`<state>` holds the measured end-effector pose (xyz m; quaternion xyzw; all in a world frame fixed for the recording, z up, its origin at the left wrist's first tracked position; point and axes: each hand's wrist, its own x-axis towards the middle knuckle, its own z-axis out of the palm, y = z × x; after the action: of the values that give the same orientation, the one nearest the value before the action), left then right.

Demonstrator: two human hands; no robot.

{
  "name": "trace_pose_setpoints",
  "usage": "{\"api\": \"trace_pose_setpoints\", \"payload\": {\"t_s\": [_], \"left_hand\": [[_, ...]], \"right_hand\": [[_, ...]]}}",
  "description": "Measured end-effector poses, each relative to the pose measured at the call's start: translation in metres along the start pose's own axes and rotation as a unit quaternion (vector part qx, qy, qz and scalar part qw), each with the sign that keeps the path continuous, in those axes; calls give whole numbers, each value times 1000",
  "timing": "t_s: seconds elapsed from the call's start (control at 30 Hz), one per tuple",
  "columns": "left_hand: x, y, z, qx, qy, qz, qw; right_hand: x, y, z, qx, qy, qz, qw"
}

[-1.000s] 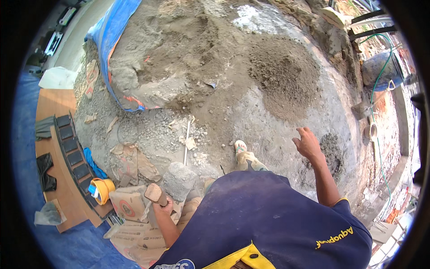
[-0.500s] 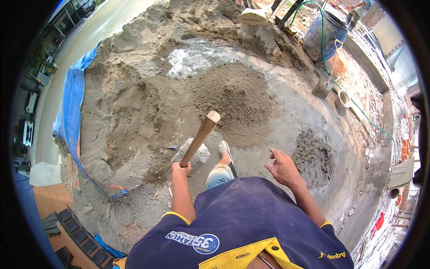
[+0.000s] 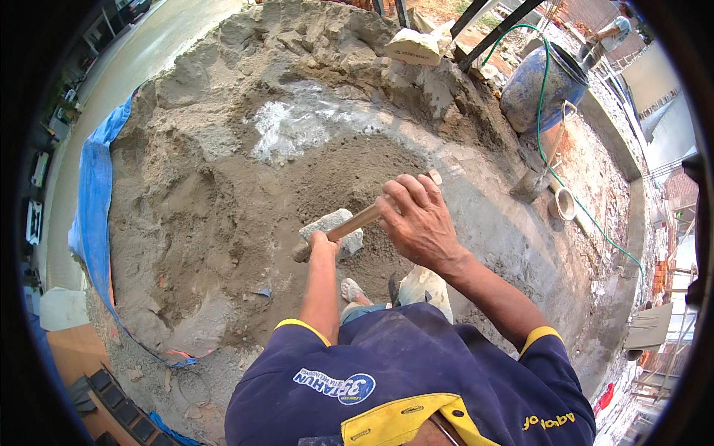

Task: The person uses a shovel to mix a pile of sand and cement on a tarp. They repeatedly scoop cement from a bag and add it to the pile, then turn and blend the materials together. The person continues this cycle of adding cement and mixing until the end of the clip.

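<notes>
Head view. Both hands grip one wooden handle [image 3: 357,221] of a hoe-type tool. The right hand [image 3: 418,219] wraps the upper end, fingers curled tight over the shaft, knuckles up. The left hand [image 3: 321,241] is closed around the lower part, close to the head. The blade [image 3: 331,230] is caked in grey mortar and sits low, at the near edge of the darker mix [image 3: 349,175], just ahead of the person's foot [image 3: 351,288].

Condition of the work: the mix forms a low, dark mound in the middle of the ground. A white powder patch [image 3: 286,130] lies just behind it, apart and not blended in. The large sand pile [image 3: 216,193] to the left is lighter and lumpy, resting on a blue tarp [image 3: 93,193]. Judged from this, some material is gathered and partly turned, but colours are uneven, so most blending appears to be left. No standing water shows on the mound.

Surroundings: a blue drum [image 3: 539,89] stands at the upper right with a green hose [image 3: 547,141] running past it. A small bucket [image 3: 563,202] lies below the drum. A paper sack [image 3: 413,46] rests on top of the far sand.
</notes>
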<state>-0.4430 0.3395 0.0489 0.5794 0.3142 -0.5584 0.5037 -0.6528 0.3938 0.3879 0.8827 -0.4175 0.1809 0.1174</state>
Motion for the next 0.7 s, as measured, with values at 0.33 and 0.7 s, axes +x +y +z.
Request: {"api": "trace_pose_setpoints", "payload": {"t_s": [0.33,0.7], "left_hand": [[36,-72,171,3,64,147,987],[262,-233,312,399,204,313,837]], "right_hand": [[-27,237,113,12,-332,81,940],[-239,361,415,280,-534,279,748]]}}
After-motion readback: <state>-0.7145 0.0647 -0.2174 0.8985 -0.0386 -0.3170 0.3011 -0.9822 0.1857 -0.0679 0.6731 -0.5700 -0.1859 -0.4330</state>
